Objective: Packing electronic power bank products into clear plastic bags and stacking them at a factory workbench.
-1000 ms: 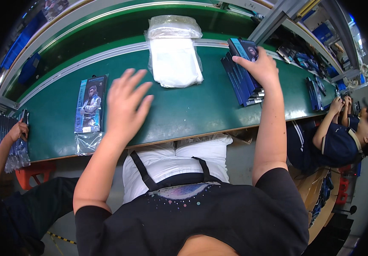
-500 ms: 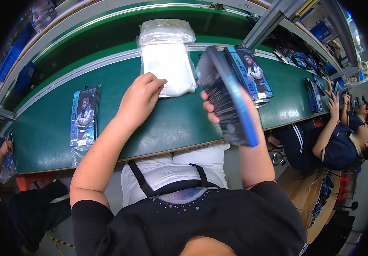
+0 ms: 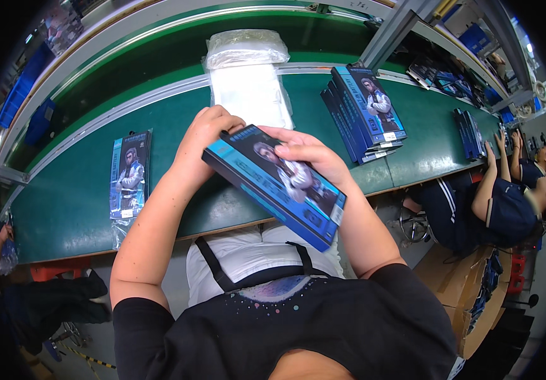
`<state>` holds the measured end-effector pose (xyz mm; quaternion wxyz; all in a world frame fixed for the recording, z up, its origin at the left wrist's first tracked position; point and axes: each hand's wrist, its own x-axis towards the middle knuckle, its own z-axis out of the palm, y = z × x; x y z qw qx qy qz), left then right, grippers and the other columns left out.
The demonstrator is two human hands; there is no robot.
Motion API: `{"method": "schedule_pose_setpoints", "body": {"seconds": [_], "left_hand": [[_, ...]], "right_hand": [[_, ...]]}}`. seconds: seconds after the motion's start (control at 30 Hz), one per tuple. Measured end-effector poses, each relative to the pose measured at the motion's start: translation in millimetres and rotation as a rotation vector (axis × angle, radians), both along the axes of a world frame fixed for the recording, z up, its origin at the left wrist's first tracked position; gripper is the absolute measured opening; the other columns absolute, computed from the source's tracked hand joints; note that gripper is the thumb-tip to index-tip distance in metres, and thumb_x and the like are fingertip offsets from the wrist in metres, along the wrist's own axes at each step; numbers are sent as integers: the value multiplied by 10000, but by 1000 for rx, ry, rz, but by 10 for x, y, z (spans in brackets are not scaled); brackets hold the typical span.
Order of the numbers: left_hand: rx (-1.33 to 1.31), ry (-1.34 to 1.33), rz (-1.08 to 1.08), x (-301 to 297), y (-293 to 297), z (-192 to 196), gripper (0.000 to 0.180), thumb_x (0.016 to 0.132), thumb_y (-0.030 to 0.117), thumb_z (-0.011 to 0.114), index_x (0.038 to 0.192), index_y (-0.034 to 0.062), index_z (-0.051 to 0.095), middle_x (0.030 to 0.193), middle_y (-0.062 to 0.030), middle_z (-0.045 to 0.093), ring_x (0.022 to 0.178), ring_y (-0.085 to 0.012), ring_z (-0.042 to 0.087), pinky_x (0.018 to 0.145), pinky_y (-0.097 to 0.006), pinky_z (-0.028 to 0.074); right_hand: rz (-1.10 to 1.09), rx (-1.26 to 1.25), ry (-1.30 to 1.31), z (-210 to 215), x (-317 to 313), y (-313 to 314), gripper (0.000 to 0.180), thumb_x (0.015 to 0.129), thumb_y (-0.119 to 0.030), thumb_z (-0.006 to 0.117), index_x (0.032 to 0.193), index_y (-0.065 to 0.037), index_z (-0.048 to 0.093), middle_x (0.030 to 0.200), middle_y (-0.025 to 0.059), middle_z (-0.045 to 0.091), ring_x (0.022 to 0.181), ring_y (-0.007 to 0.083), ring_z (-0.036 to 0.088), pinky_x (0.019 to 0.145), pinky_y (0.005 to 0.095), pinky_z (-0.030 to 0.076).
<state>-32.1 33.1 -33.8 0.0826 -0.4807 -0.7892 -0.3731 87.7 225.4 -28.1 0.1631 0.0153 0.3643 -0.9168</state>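
A flat black-and-blue product box (image 3: pixel 277 183) with a printed figure on its face is tilted in front of me, in my right hand (image 3: pixel 316 154). My right thumb lies on the printed face, while the other fingers go round the far edge. My left hand (image 3: pixel 202 140) is at the box's upper left end with its fingers curled closed. What those fingers hold, if anything, is hidden. Just beyond them lies a stack of clear and white plastic bags (image 3: pixel 252 92), its far end rolled or folded thick.
Right of the bags stands a stack of similar boxes (image 3: pixel 374 111). A bagged box (image 3: pixel 130 177) lies at left on the green table (image 3: pixel 64 209). Co-workers (image 3: pixel 507 202) sit at right beside more boxes (image 3: pixel 469 134). An open carton (image 3: pixel 459 288) stands at lower right.
My right hand has brought the box left and turned its printed face up, its end now against my left hand. The left hand stays near the bags, fingers still curled.
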Motion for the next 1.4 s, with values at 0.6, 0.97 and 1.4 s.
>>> {"method": "schedule_pose_setpoints", "body": {"seconds": [0.6, 0.97, 1.4], "left_hand": [[-100, -462, 187, 1, -72, 144, 126, 814, 19, 607, 926, -32, 636, 789, -73, 642, 731, -117, 605, 695, -270, 492], [184, -842, -73, 317, -194, 136, 352, 851, 70, 625, 1187, -9, 555, 885, -64, 637, 773, -124, 618, 709, -271, 508], [1068, -1801, -101, 243, -181, 44, 319, 891, 142, 563, 1119, -78, 526, 1048, -180, 636, 951, -271, 646, 870, -390, 526]], "right_hand": [[-414, 480, 117, -93, -13, 19, 542, 854, -29, 622, 1327, 101, 394, 1158, 156, 603, 997, 152, 613, 868, 261, 494], [-663, 425, -12, 19, 186, -182, 233, 818, -84, 720, 902, 0, 520, 819, 106, 657, 693, 112, 630, 637, 237, 523], [-25, 821, 295, 273, 390, -180, 1063, 639, -18, 828, 1477, -28, 174, 1189, 139, 547, 1052, 138, 540, 831, 272, 456]]}}
